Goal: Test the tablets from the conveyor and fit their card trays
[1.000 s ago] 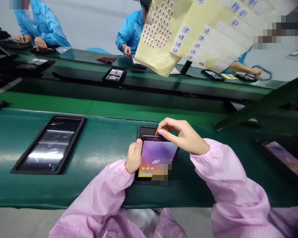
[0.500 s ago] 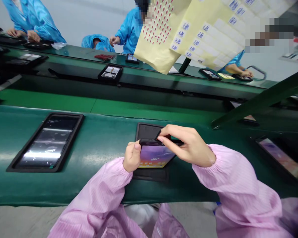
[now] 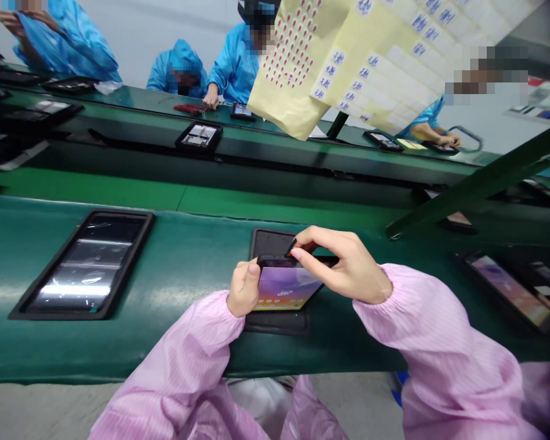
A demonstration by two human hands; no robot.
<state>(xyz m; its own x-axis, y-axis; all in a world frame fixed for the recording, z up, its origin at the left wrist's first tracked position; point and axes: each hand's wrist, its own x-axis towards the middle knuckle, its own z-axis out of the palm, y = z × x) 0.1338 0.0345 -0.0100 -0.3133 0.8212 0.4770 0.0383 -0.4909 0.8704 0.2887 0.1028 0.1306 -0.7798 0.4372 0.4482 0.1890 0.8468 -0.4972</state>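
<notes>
Our smartphone (image 3: 286, 287) lies over a black tray (image 3: 271, 242), its lit screen facing up and toward us, and it seems tilted, with its far edge raised. Its long axis runs away from us along the tray, foreshortened by that tilt. Our left hand (image 3: 245, 288) is nearer the lit screen, closed around the phone's left side with the thumb pressed on it. Our right hand (image 3: 343, 267) comes in from the right of the tray, with thumb and index finger pinched closely at the phone's far edge. We cannot tell whether they also hold a small separate piece there. Left of the tray, a second black tray (image 3: 55, 316) sits on the green belt mat (image 3: 187, 342). To its right is 1 more lit phone (image 3: 508, 290).
</notes>
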